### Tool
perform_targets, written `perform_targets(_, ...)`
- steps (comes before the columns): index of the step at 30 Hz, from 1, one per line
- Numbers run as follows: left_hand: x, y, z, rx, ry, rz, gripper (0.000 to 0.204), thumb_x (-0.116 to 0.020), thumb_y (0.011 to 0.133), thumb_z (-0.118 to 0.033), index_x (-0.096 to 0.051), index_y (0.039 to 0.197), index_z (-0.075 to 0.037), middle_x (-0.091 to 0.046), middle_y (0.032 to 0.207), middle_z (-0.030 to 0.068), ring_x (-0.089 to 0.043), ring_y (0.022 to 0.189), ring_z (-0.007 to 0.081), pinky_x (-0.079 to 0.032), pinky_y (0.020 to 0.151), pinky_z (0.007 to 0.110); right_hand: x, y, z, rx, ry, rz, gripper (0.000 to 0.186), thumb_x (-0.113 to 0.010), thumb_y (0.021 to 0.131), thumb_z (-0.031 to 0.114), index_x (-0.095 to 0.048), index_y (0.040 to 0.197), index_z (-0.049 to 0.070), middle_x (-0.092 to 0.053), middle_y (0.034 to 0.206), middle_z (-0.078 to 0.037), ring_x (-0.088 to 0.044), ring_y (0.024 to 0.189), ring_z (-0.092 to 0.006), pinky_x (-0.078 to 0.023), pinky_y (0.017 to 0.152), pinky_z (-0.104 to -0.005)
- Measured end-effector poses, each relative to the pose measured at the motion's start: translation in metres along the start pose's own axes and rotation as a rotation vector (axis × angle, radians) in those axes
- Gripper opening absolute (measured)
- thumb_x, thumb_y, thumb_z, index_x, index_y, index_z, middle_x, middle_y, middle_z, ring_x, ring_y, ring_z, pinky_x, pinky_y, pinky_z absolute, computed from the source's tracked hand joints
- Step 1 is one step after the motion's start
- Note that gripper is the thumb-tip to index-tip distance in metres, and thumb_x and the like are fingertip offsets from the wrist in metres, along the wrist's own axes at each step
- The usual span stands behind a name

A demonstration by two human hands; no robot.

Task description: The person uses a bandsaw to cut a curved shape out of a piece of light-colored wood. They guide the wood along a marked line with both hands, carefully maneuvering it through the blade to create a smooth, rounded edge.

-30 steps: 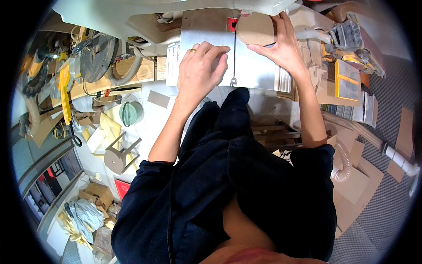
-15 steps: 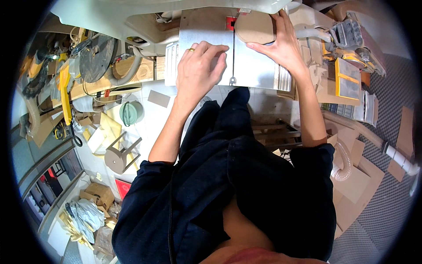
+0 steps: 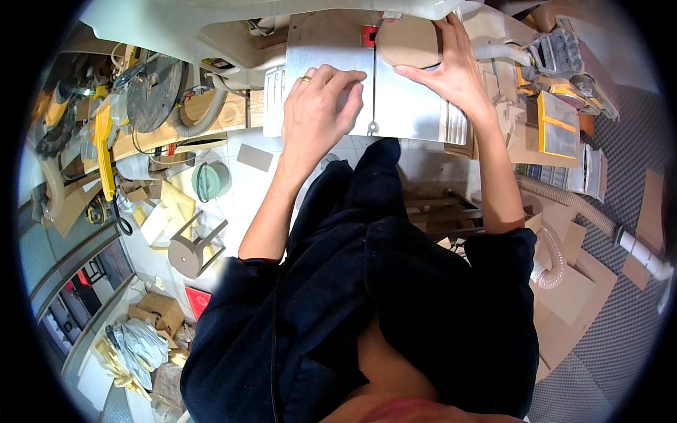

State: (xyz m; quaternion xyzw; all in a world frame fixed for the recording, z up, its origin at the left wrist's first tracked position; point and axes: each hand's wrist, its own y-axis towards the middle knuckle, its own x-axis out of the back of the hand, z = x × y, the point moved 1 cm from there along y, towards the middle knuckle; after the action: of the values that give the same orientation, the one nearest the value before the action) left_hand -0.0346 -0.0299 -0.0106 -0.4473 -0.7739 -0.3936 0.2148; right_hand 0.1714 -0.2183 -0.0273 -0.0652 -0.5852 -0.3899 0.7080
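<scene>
1. Shifted slightly toward eleven o'clock in the head view since a second ago: the metal table (image 3: 409, 113) and the brown disc (image 3: 407, 44) lying on it.
2. Right hand (image 3: 458, 79), spread wide, grips the disc's rim, thumb at six o'clock, fingers at two.
3. Left hand (image 3: 322, 103), loosely half open, nothing visible in it, is at the disc's eight o'clock, apart from it.

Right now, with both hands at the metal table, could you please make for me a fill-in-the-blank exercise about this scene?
The left hand wears a gold-coloured ____.
The right hand holds a rounded board with its thumb and ____.
The slot in the metal table runs between the two ____.
The round container on the floor is coloured ____.

Missing words: ring; fingers; hands; green.
</scene>
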Motion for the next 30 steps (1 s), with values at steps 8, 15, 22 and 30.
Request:
perform_targets(8, 0.0006, -0.0001, -0.0001, -0.003, 0.013, 0.005, 0.015, -0.075, 0.092, -0.017, -0.080, 0.106, -0.013, -0.068, 0.093, 0.0029, -0.066, 0.086, 0.0236, -0.052, 0.080, 0.038, 0.0028, 0.0034, 0.0008, 0.020, 0.039, -0.002, 0.120, -0.093, 0.065, 0.067, -0.045, 0.156, 0.004, -0.043, 0.160, -0.028, -0.046, 0.147, -0.0456, -0.043, 0.121, -0.0536)
perform_targets(15, 0.0013, 0.0006, -0.0009, 0.003, 0.012, 0.007, 0.015, -0.075, 0.092, -0.017, -0.080, 0.106, -0.013, -0.068, 0.092, 0.0032, -0.066, 0.086, 0.0242, -0.052, 0.080, 0.038, 0.0028, 0.0032, 0.0027, 0.008, 0.055, 0.005, 0.120, -0.094, 0.065, 0.065, -0.045, 0.156, 0.003, -0.045, 0.158, -0.027, -0.049, 0.145, -0.0447, -0.044, 0.121, -0.0522)
perform_targets(22, -0.0007, -0.0002, 0.0010, 0.004, 0.001, 0.002, 0.015, -0.075, 0.092, -0.017, -0.080, 0.106, -0.014, -0.068, 0.093, 0.0032, -0.066, 0.086, 0.0245, -0.052, 0.080, 0.038, 0.0019, 0.0046, 0.0013, 0.013, 0.043, 0.002, 0.119, -0.094, 0.066, 0.064, -0.046, 0.155, 0.003, -0.045, 0.158, -0.026, -0.049, 0.145, -0.0443, -0.044, 0.121, -0.0512)
perform_targets(30, -0.0004, -0.0001, 0.0007, -0.001, 0.009, 0.000, 0.015, -0.076, 0.092, -0.017, -0.080, 0.106, -0.013, -0.068, 0.092, 0.0033, -0.066, 0.085, 0.0245, -0.052, 0.080, 0.038, 0.0009, 0.0039, 0.0007, 0.013, 0.013, -0.009, 0.119, -0.093, 0.066, 0.066, -0.046, 0.155, 0.001, -0.045, 0.158, -0.027, -0.048, 0.146, -0.0445, -0.043, 0.121, -0.0514)
